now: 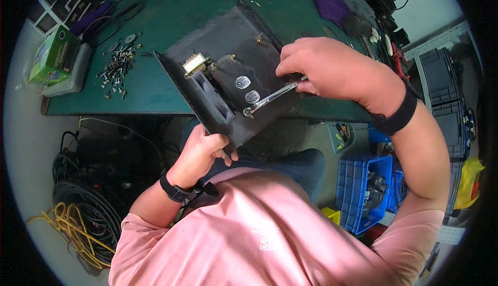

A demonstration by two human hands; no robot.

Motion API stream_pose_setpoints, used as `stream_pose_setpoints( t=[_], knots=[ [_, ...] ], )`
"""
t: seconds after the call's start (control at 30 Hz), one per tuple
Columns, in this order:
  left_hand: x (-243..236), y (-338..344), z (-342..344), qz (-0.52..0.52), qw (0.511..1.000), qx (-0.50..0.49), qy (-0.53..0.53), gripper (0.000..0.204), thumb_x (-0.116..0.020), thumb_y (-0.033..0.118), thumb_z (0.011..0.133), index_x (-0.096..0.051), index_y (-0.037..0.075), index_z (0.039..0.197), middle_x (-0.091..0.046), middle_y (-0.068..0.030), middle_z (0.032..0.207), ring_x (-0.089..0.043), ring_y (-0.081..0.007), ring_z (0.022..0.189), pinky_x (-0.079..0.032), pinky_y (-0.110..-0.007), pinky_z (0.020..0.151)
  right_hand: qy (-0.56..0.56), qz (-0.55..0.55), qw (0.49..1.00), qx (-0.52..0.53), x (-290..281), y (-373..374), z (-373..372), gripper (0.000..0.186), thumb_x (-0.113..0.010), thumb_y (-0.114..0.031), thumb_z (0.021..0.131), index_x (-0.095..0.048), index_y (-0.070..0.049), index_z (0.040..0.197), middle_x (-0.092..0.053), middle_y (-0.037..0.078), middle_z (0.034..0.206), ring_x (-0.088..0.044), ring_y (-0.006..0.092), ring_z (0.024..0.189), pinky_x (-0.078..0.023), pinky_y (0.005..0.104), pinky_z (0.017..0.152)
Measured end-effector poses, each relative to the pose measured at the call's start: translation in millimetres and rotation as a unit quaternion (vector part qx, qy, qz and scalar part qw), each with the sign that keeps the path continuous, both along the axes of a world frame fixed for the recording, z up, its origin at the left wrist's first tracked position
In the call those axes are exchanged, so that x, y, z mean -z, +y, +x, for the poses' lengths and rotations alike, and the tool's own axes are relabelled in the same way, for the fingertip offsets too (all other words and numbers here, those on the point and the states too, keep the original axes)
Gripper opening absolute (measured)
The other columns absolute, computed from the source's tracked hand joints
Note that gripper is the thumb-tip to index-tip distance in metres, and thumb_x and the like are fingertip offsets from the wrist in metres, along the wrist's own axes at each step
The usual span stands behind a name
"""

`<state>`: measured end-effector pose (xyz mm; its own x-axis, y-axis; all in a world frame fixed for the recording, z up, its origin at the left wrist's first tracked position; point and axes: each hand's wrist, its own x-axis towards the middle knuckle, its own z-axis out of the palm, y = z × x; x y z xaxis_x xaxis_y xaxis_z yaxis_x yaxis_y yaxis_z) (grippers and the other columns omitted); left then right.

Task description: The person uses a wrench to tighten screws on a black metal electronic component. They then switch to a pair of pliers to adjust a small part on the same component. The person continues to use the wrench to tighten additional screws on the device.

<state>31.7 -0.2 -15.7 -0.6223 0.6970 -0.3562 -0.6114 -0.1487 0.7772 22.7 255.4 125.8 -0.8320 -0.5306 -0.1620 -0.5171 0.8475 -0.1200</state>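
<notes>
My left hand [202, 148] grips the near corner of a black sheet-metal panel [220, 39], which lies tilted over the front edge of the bench. In my right hand [332, 70] is a silver wrench [275, 97], pinched near its far end. The wrench's ring end rests over the panel, close beside two shiny round metal fittings [243, 82]; whether it sits around anything is unclear. A pale rectangular block with brass-coloured sides [194, 64] and a long dark frame with a slot [211, 98] stand on the panel's left part. A small brass stud [261, 38] shows near its right edge.
Loose screws and washers [118, 67] are heaped on the green bench [155, 18], beside a green box [53, 56]. A purple cloth [331, 7] lies at the back right. Below are blue crates [358, 192] and coiled cables with a yellow cord [70, 229].
</notes>
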Motion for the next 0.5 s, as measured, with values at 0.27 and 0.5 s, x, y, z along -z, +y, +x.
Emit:
stream_pose_setpoints(
  t=[0.27, 0.5],
  knots=[
    [-5.2, -2.0, -4.5, -0.021, 0.999, 0.031, 0.013, 0.041, -0.049, 0.009, 0.073, -0.050, -0.008, 0.110, -0.063, -0.0145, 0.077, -0.064, -0.0212, 0.062, -0.052, -0.029, 0.050, -0.050, 0.020, 0.998, -0.018, -1.8, 5.7, -17.6, 0.012, -0.071, -0.009, 0.068, -0.069, -0.002, 0.078, -0.063, 0.018, 0.073, -0.063, 0.0354, 0.076, -0.049, 0.0426, 0.066],
    [-6.4, -3.6, -3.2, -0.024, 0.999, 0.015, -0.026, 0.035, -0.051, 0.006, 0.073, -0.050, -0.004, 0.107, -0.060, -0.0125, 0.079, -0.061, -0.0205, 0.063, -0.050, -0.028, 0.050, -0.050, 0.043, 0.996, -0.066, -13.7, -10.1, -42.8, 0.011, -0.067, -0.011, 0.068, -0.068, -0.002, 0.074, -0.061, 0.018, 0.068, -0.062, 0.0345, 0.070, -0.048, 0.0425, 0.063]
  ],
)
